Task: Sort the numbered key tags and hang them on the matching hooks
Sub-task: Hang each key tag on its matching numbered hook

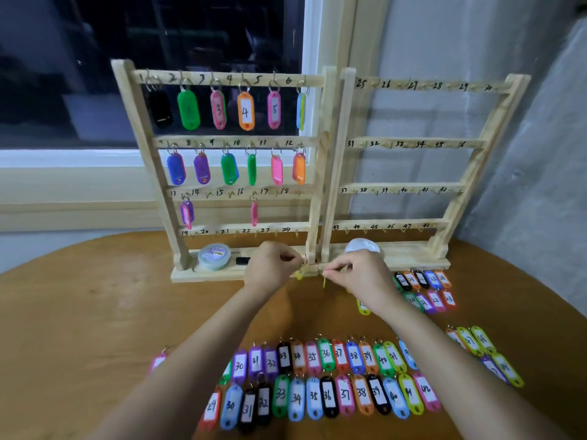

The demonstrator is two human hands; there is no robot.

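Pinching yellow key tag [300, 275] in left hand [271, 269], thin yellow piece [324, 282] in right hand [360, 276]; prepping tag for hanging. Next: read number, hang at matching number on rack [318, 185].

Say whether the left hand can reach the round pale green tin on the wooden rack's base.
Probably yes: the tin lies close beside the left hand, which however pinches a yellow tag.
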